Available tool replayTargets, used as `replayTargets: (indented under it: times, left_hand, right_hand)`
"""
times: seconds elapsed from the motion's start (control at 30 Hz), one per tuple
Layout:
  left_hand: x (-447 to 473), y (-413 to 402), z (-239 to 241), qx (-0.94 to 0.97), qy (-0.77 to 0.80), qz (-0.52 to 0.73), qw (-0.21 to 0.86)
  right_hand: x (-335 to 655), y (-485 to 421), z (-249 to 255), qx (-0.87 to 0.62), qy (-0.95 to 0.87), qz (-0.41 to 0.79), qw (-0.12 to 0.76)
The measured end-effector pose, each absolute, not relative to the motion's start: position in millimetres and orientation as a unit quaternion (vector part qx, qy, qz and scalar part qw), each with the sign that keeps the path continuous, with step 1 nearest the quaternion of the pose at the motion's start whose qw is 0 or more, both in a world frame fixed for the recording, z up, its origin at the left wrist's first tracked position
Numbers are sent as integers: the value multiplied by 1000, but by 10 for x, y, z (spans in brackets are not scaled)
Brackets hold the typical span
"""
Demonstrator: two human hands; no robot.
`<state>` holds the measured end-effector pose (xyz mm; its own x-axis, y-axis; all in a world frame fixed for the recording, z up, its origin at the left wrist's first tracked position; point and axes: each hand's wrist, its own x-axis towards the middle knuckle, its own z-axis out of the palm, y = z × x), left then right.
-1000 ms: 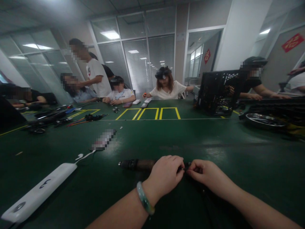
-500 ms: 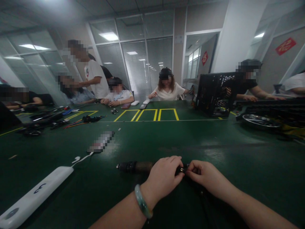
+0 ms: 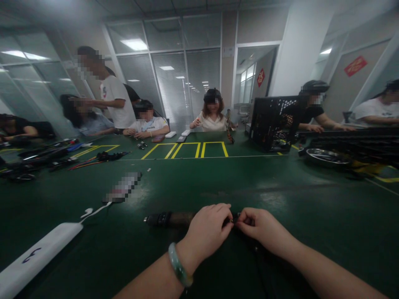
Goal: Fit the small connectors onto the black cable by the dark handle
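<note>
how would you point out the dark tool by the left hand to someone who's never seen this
On the green table, find the left hand, with a pale green bracelet at its wrist. The dark, roughly cylindrical tool sticks out beyond that hand toward the picture's left. Its brownish body and shiny metal tip set it apart from the long white bar nearby.

We see a brown-and-black cylindrical tool lying crosswise on the green tabletop, partly hidden, its metal tip pointing left.

1 glossy bangle, mottled pale green, around the left wrist
</note>
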<state>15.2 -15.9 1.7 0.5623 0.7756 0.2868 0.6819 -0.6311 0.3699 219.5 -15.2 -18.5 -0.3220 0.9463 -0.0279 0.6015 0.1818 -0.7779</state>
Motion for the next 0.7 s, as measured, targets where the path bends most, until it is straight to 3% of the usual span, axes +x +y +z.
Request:
replayTargets:
  times: [0.7]
  left_hand:
    - [159, -147, -1, 876, 428, 203, 97]
  right_hand:
    - [2173, -187, -111, -534, -718, 368, 250]
